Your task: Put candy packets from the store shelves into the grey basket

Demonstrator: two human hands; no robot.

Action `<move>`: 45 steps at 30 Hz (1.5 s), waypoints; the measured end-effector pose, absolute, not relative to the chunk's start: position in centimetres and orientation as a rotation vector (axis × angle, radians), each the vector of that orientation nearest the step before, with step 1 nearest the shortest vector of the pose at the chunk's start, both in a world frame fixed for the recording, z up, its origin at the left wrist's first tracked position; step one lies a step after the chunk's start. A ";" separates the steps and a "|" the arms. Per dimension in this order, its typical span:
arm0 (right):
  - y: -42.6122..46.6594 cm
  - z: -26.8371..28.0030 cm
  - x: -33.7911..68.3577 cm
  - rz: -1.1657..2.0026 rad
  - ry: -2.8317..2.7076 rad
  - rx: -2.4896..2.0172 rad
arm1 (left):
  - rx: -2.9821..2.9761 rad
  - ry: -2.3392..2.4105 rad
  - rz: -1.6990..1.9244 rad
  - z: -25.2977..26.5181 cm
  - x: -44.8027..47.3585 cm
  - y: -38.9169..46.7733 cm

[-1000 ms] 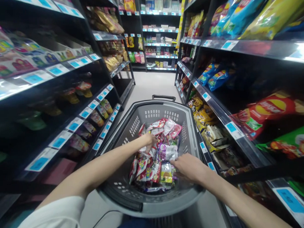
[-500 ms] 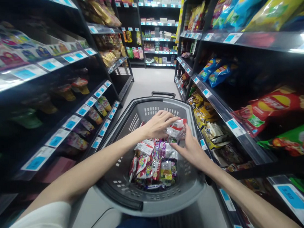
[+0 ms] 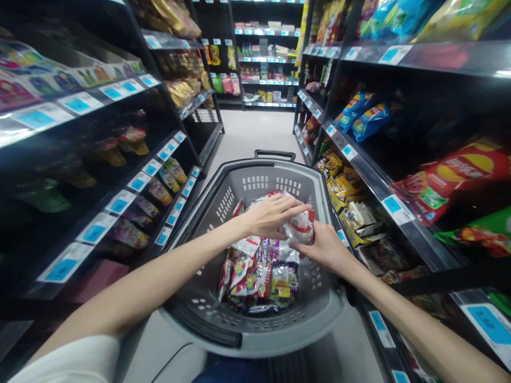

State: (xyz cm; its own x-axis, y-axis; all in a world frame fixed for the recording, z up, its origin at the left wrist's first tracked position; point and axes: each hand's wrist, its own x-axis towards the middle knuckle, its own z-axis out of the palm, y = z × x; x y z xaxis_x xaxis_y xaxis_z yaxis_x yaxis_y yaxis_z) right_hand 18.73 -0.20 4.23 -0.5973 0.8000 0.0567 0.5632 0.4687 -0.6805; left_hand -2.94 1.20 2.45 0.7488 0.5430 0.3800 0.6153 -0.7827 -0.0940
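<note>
A clear snack packet with red-and-white print (image 3: 299, 229) is held over the shopping basket. My right hand (image 3: 328, 246) pinches its right side between thumb and fingers. My left hand (image 3: 267, 214) lies across its left and upper part, fingers fairly straight over the film and the thumb below; the palm side is hidden. Underneath, the grey plastic basket (image 3: 211, 238) contains several small snack packets: red-and-white ones (image 3: 244, 270), a yellow one (image 3: 279, 283) and purple ones. My left forearm covers part of the basket's left side.
Shelves with price tags (image 3: 93, 233) line the left side, and snack shelves with a red chip bag (image 3: 468, 170) line the right, both close to the basket. A pale floor aisle (image 3: 259, 127) leads to a back shelf (image 3: 267, 60). The basket's handle (image 3: 275, 153) lies at its far rim.
The packet has shifted slightly down, and both hands have moved a little with it. My left hand now reaches further across it. The camera view has tilted slightly.
</note>
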 end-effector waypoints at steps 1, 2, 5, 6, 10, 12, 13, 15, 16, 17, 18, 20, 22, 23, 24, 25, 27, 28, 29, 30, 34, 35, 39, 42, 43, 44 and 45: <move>-0.2 4.1 18.7 0.861 -2.359 -1.141 | -2.736 -0.936 -0.483 2.4 -2.9 1.2; -0.2 4.0 18.7 0.834 -2.368 -1.134 | -2.739 -0.954 -0.468 2.4 -2.9 1.2; -0.2 3.8 18.8 0.797 -2.401 -1.113 | -2.754 -0.995 -0.423 2.1 -2.9 1.2; -0.2 3.7 18.8 0.798 -2.411 -1.106 | -2.757 -1.006 -0.412 2.1 -2.9 1.2; -0.1 3.5 18.8 0.744 -2.452 -1.101 | -2.753 -1.039 -0.386 1.9 -2.8 1.2; -0.1 3.4 18.9 0.712 -2.477 -1.113 | -2.754 -1.055 -0.373 1.9 -2.7 1.1; -0.1 3.4 18.9 0.706 -2.486 -1.111 | -2.757 -1.060 -0.371 1.9 -2.6 1.1; -0.1 3.4 18.9 0.703 -2.492 -1.092 | -2.770 -1.063 -0.376 1.7 -2.6 1.1; -0.1 3.4 18.9 0.705 -2.492 -1.080 | -2.778 -1.060 -0.386 1.6 -2.6 1.1; 0.0 3.4 18.9 0.710 -2.492 -1.068 | -2.787 -1.055 -0.398 1.5 -2.6 1.2; 0.0 3.4 18.9 0.714 -2.493 -1.060 | -2.794 -1.052 -0.415 1.4 -2.7 1.3; 0.0 3.3 18.9 0.716 -2.494 -1.050 | -2.806 -1.048 -0.451 1.1 -2.7 1.4; 0.0 3.4 18.9 0.718 -2.501 -1.038 | -2.819 -1.044 -0.473 0.9 -2.8 1.4; 0.0 3.4 18.9 0.722 -2.506 -1.035 | -2.827 -1.043 -0.478 0.8 -2.8 1.4; 0.0 3.5 18.9 0.728 -2.513 -1.036 | -2.837 -1.042 -0.479 0.8 -2.8 1.4; 0.0 3.5 18.9 0.734 -2.520 -1.041 | -2.845 -1.040 -0.477 0.8 -2.8 1.4; -0.1 3.7 18.9 0.734 -2.536 -1.055 | -2.854 -1.039 -0.478 0.9 -2.7 1.3; -0.1 3.7 18.9 0.728 -2.542 -1.062 | -2.857 -1.039 -0.479 0.9 -2.7 1.2; -0.1 3.7 18.9 0.720 -2.546 -1.069 | -2.859 -1.039 -0.480 1.0 -2.7 1.2; -0.2 3.8 18.8 0.714 -2.549 -1.075 | -2.861 -1.040 -0.482 1.0 -2.7 1.1; -0.2 3.8 18.8 0.728 -2.547 -1.100 | -2.874 -1.055 -0.490 1.0 -2.6 1.1; -0.2 3.7 18.8 0.734 -2.546 -1.105 | -2.875 -1.061 -0.490 1.0 -2.6 1.1; -0.1 3.7 18.8 0.724 -2.553 -1.101 | -2.875 -1.066 -0.491 0.8 -2.6 1.2; -0.1 3.7 18.8 0.703 -2.564 -1.096 | -2.872 -1.049 -0.508 0.7 -2.7 1.3; -0.1 3.7 18.8 0.702 -2.562 -1.094 | -2.871 -1.045 -0.512 0.7 -2.7 1.3; -0.1 3.8 18.8 0.702 -2.561 -1.088 | -2.872 -1.044 -0.514 0.6 -2.7 1.3; -0.1 3.8 18.8 0.702 -2.560 -1.078 | -2.873 -1.046 -0.514 0.6 -2.7 1.3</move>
